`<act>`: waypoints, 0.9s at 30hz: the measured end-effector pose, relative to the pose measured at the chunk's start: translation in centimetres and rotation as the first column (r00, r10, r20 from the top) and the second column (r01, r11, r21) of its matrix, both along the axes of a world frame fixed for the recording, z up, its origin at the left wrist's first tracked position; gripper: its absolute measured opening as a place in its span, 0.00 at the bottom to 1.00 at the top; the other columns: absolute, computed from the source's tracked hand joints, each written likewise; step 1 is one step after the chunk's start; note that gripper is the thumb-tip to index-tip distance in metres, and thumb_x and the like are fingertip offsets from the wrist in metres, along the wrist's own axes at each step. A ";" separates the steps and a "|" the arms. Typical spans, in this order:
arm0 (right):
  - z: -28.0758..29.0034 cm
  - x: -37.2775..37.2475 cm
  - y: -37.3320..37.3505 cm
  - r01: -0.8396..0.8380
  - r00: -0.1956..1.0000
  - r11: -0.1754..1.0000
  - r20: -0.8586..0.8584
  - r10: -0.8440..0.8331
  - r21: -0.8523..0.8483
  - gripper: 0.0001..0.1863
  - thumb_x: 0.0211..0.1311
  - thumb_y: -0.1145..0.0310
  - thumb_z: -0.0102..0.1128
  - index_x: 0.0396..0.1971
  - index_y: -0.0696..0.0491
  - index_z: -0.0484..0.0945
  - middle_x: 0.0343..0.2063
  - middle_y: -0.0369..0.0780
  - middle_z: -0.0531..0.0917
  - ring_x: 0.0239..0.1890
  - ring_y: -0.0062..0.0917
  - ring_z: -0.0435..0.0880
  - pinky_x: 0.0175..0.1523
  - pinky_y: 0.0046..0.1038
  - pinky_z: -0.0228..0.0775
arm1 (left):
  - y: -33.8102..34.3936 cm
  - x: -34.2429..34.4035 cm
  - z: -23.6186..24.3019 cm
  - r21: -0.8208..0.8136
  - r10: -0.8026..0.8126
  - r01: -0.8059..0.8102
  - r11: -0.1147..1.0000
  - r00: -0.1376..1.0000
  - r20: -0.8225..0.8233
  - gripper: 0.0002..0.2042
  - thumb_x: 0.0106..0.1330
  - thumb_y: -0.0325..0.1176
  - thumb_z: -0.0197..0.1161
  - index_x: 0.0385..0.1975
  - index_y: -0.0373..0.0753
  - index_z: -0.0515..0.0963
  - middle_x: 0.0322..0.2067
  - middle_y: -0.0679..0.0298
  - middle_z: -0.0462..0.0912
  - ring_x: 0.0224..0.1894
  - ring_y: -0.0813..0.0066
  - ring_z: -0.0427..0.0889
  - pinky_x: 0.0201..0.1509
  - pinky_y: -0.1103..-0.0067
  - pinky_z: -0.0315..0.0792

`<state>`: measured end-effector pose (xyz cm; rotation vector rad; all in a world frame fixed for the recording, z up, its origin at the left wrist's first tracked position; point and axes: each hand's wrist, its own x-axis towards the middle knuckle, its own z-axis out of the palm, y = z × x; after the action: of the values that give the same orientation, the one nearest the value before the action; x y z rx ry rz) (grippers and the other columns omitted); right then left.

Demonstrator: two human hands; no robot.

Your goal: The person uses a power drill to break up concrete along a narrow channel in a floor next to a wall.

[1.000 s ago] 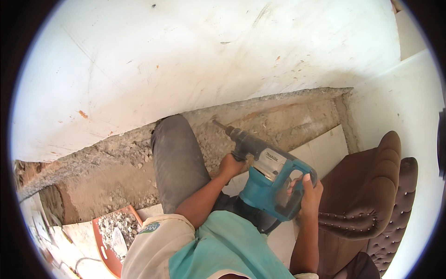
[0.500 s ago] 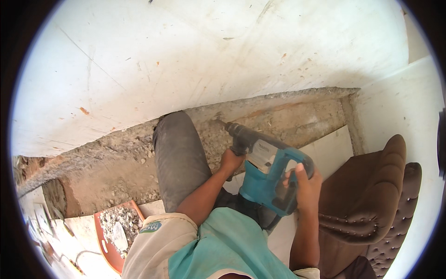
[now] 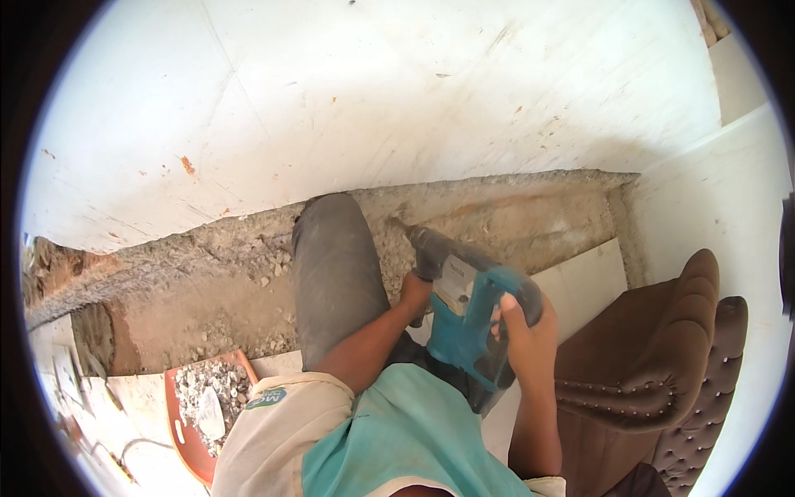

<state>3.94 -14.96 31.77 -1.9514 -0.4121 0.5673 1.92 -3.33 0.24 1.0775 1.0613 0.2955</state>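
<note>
A teal and grey demolition hammer [image 3: 450, 333] lies at a slant in front of me, its chisel bit [image 3: 398, 224] pointing to the far left. The bit's end meets the rough strip at the foot of the white wall; whether it has sunk in is hard to tell. Near the front of the tool, my left hand [image 3: 416, 294] is closed round the dark side handle. My right hand [image 3: 530, 330] grips the teal rear handle, thumb on top. My bent leg in dark trousers [image 3: 338, 273] is just left of the tool, knee near the wall.
Broken rubble [image 3: 280, 263] lies along the bared strip of floor. An orange-brown tray [image 3: 176, 427] full of rubble sits at lower left. Brown padded furniture [image 3: 633, 348] stands close on my right. White wall [image 3: 397, 99] rises ahead, with pale tiles [image 3: 582, 275] edging the strip.
The view has shifted slightly. The hammer's rear end and my right hand have swung a little to the left and nearer, while the bit stays at the wall's foot. Both grips are unchanged.
</note>
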 end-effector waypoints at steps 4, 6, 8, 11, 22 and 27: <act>1.3 -1.8 -2.1 0.058 0.998 0.997 -0.008 -0.058 0.041 0.19 0.60 0.59 0.66 0.39 0.61 0.75 0.26 0.38 0.80 0.25 0.19 0.79 0.31 0.22 0.71 | -1.9 -0.8 0.5 0.139 -0.094 0.080 0.987 0.990 0.101 0.18 0.58 0.41 0.67 0.34 0.29 0.80 0.33 0.47 0.85 0.38 0.56 0.85 0.40 0.66 0.74; 1.0 -2.4 -3.4 0.068 0.998 0.995 0.002 -0.068 0.074 0.19 0.61 0.60 0.66 0.39 0.61 0.75 0.26 0.38 0.80 0.25 0.19 0.79 0.31 0.22 0.71 | -2.7 -1.2 2.6 0.177 -0.118 0.107 0.978 0.991 0.055 0.18 0.57 0.41 0.68 0.34 0.29 0.80 0.33 0.46 0.85 0.38 0.55 0.85 0.39 0.66 0.74; 0.9 -2.6 -4.4 0.087 0.996 0.990 0.013 -0.089 0.107 0.19 0.61 0.60 0.66 0.39 0.61 0.75 0.26 0.38 0.80 0.25 0.19 0.79 0.31 0.22 0.71 | -2.1 -1.3 5.3 0.195 -0.160 0.166 0.967 0.986 -0.050 0.19 0.56 0.42 0.69 0.35 0.29 0.81 0.33 0.45 0.85 0.39 0.53 0.85 0.40 0.66 0.74; 0.6 -2.7 -4.9 0.090 0.995 0.987 0.030 -0.095 0.137 0.18 0.60 0.61 0.67 0.39 0.60 0.75 0.27 0.38 0.81 0.26 0.19 0.79 0.32 0.22 0.71 | -1.8 -1.1 5.3 0.179 -0.126 0.123 0.976 0.992 0.006 0.19 0.55 0.40 0.70 0.36 0.29 0.81 0.33 0.46 0.85 0.38 0.55 0.86 0.40 0.68 0.75; -1.8 -8.4 0.4 -0.357 0.771 0.866 0.413 0.485 -0.351 0.27 0.56 0.52 0.70 0.39 0.61 0.73 0.26 0.47 0.81 0.27 0.38 0.83 0.32 0.32 0.75 | -1.1 -2.0 -4.9 -0.682 0.230 0.187 0.708 0.851 0.472 0.12 0.66 0.29 0.59 0.47 0.33 0.77 0.37 0.61 0.82 0.36 0.70 0.82 0.41 0.71 0.74; -1.9 -10.0 3.1 -0.525 0.536 0.732 0.499 0.680 -0.434 0.28 0.53 0.50 0.71 0.32 0.60 0.70 0.20 0.45 0.75 0.18 0.37 0.79 0.23 0.33 0.73 | -1.0 -3.9 -4.7 -0.713 0.210 0.174 0.679 0.885 0.416 0.12 0.66 0.30 0.59 0.47 0.32 0.77 0.37 0.60 0.82 0.36 0.69 0.82 0.41 0.71 0.74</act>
<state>-6.07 -11.86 29.88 -2.1768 -1.5915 0.3632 -1.99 -4.29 -4.44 0.2172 0.6328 0.1027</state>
